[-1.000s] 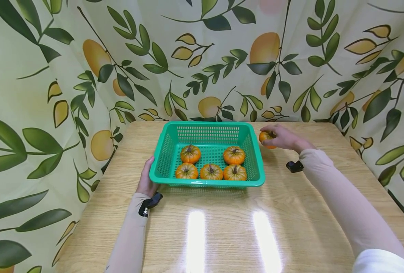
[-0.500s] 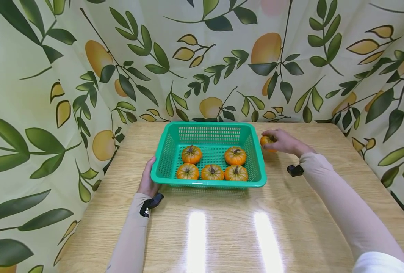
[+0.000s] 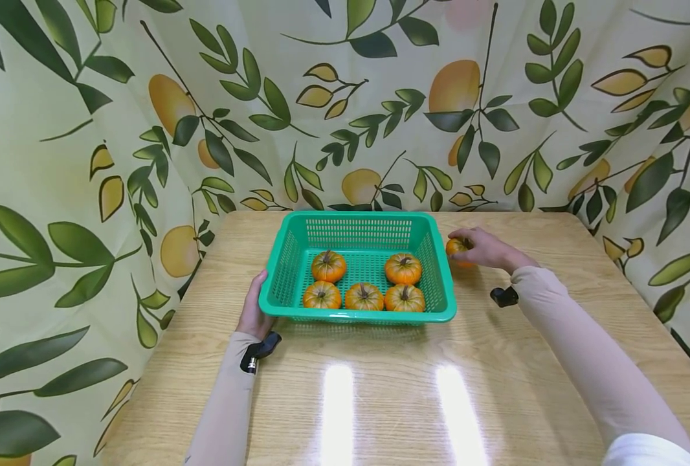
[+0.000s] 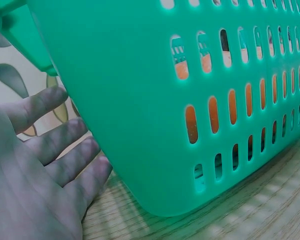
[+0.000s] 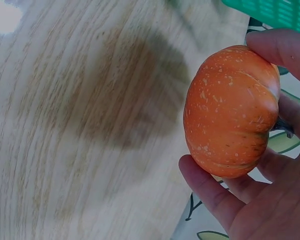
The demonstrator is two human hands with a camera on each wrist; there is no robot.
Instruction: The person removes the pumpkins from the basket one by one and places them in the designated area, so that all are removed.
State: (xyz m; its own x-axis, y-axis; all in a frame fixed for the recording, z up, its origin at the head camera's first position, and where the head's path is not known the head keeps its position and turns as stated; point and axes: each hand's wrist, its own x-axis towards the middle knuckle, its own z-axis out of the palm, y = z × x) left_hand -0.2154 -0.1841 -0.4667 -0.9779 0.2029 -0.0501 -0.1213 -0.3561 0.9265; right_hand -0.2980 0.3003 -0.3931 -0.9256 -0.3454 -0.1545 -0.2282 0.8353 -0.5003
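A green plastic basket (image 3: pixel 356 314) with slotted walls sits on the table, holding several small orange pumpkins (image 3: pixel 364 296). Three are lined up along its near wall, and others lie behind them. At the basket's left side is my left hand (image 3: pixel 253 309); in the left wrist view its fingers (image 4: pixel 65 145) are stretched out with the tips at the outer wall. Just right of the basket, my right hand (image 3: pixel 485 249) holds another small pumpkin (image 5: pixel 230 112) between thumb and fingers. Its shadow falls on the table apart from it, and its dark stem points towards the palm.
The wooden table (image 3: pixel 397 401) extends in front of the basket and to both sides, with two bright light reflections near the front. A curtain (image 3: pixel 380 97) printed with leaves and fruit hangs behind the table and along its sides.
Almost nothing differs. The whole head view has shifted slightly; the right hand stays beside the basket with the pumpkin, and the left hand remains at the basket's left side.
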